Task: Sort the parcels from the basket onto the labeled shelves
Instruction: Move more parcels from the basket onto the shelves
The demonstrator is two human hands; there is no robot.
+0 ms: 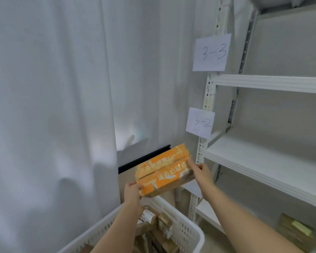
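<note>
Fingers of both hands grip the orange parcel [163, 169] — white curtain [53, 106] left, shelves [263, 161] right.

The parcel [163, 170] looks like brown cardboard wrapped in glossy orange tape. The basket [186, 229] is white perforated plastic. The shelves [263, 161] are matt white boards on painted metal posts. Paper labels [211, 52]; soft matt cloth curtain [53, 106].

parcel storeroom: labelled metal shelves [268, 84], basket [190, 232] of parcels
</note>
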